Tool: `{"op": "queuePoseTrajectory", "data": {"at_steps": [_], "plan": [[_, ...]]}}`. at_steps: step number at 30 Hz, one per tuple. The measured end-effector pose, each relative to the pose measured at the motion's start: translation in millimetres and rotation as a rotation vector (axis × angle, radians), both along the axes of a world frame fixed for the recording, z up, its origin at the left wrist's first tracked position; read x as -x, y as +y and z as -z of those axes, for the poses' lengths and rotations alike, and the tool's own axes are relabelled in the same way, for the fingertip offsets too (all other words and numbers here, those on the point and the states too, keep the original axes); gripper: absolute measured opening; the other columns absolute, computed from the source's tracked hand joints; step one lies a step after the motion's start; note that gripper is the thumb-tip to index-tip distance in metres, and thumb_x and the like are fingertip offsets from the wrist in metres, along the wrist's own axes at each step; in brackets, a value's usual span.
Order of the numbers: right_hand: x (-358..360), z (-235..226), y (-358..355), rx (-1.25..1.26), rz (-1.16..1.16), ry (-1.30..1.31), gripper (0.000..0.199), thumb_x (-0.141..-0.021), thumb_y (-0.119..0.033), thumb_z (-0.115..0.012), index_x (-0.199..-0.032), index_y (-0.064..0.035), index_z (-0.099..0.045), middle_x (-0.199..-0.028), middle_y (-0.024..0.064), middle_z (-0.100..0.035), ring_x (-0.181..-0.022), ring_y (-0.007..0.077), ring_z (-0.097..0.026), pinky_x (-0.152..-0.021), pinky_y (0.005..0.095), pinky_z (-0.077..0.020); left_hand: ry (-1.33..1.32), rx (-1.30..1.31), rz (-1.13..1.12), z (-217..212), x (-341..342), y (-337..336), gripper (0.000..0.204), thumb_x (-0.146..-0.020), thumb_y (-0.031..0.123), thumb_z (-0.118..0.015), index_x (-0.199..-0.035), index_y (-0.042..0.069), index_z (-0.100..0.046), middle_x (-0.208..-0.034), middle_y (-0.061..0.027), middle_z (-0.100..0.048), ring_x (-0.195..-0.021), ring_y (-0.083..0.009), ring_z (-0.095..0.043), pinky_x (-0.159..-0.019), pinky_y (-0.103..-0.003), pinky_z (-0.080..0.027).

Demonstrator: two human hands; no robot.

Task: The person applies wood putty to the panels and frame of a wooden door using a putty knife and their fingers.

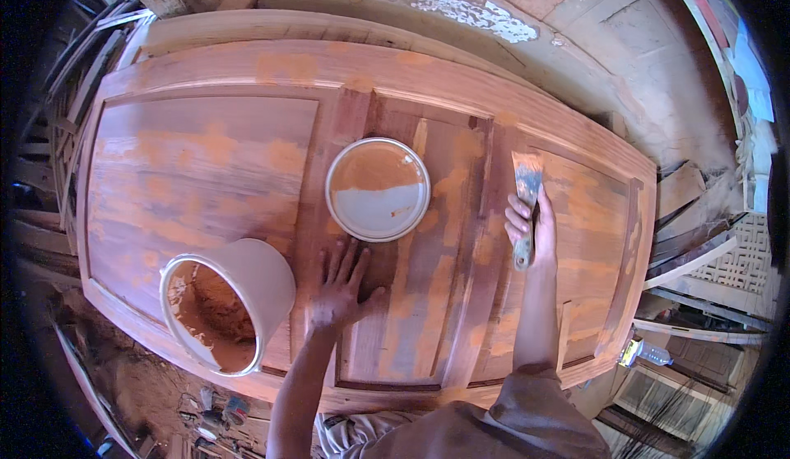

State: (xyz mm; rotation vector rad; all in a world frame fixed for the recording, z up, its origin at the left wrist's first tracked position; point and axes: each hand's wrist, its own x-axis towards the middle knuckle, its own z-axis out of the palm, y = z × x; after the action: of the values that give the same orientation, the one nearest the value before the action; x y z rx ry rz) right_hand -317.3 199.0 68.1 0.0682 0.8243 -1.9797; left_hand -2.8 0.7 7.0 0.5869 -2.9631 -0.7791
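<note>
A panelled wooden door lies flat before me, marked with many orange filler patches. My right hand is closed around the handle of a putty knife, whose blade points away from me with orange filler on it, over the right panel. Spread flat on the middle of the door, my left hand has its fingers apart and holds nothing. Just beyond its fingertips lies a round white lid, its far half coated with orange filler. Left of that hand stands a white bucket with orange filler inside.
Stacked timber strips line the left side. Behind the door are a wooden beam and a pale dusty surface. A clear plastic bottle lies at the right, near boards and a lattice panel. Small tools lie on the ground at lower left.
</note>
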Motion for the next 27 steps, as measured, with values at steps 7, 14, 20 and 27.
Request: {"op": "queuePoseTrajectory", "data": {"at_steps": [7,14,20,27], "plan": [[-125.4,-17.9,28.9,-0.122,0.074,-0.075,0.051,-0.102,-0.049,-0.039,-0.126,-0.0055,-0.050,-0.074,-0.0005,-0.049,-0.052,0.0083,-0.044,-0.048,0.0267,-0.0417,0.007,0.038,0.035,11.3,2.2,4.7,0.077,-0.083,0.053,-0.064,-0.143,0.009,-0.044,-0.153,-0.0153,-0.035,-0.146,-0.0325,-0.022,-0.118,-0.056,-0.013],[-210.4,-23.6,81.5,-0.268,0.210,-0.049,0.038,-0.101,-0.047,-0.042,-0.104,-0.0106,-0.053,-0.077,0.0004,-0.051,-0.052,0.0094,-0.044,-0.046,0.0250,-0.0380,0.047,0.106,0.013,-0.2,-2.5,6.5,0.075,-0.082,0.050,-0.066,-0.140,0.007,-0.048,-0.152,-0.0153,-0.038,-0.145,-0.0317,-0.025,-0.118,-0.055,-0.015],[-198.9,-46.7,65.5,-0.206,0.306,-0.007,0.037,-0.101,-0.045,-0.044,-0.100,-0.0093,-0.054,-0.076,0.0008,-0.052,-0.052,0.0090,-0.044,-0.046,0.0240,-0.0374,0.134,0.092,0.011,0.4,-3.6,4.9,0.068,-0.081,0.039,-0.070,-0.136,0.002,-0.051,-0.148,-0.0166,-0.042,-0.144,-0.0328,-0.028,-0.118,-0.051,-0.017],[-313.1,-10.3,127.3,-0.428,0.293,-0.004,0.035,-0.103,-0.038,-0.041,-0.114,-0.0078,-0.054,-0.090,0.0032,-0.060,-0.075,0.0161,-0.058,-0.066,0.0286,-0.0503,0.152,0.066,-0.006,-14.9,2.5,17.1,0.061,-0.081,0.035,-0.070,-0.131,0.003,-0.055,-0.143,-0.0172,-0.048,-0.140,-0.0343,-0.034,-0.117,-0.050,-0.020]]}}
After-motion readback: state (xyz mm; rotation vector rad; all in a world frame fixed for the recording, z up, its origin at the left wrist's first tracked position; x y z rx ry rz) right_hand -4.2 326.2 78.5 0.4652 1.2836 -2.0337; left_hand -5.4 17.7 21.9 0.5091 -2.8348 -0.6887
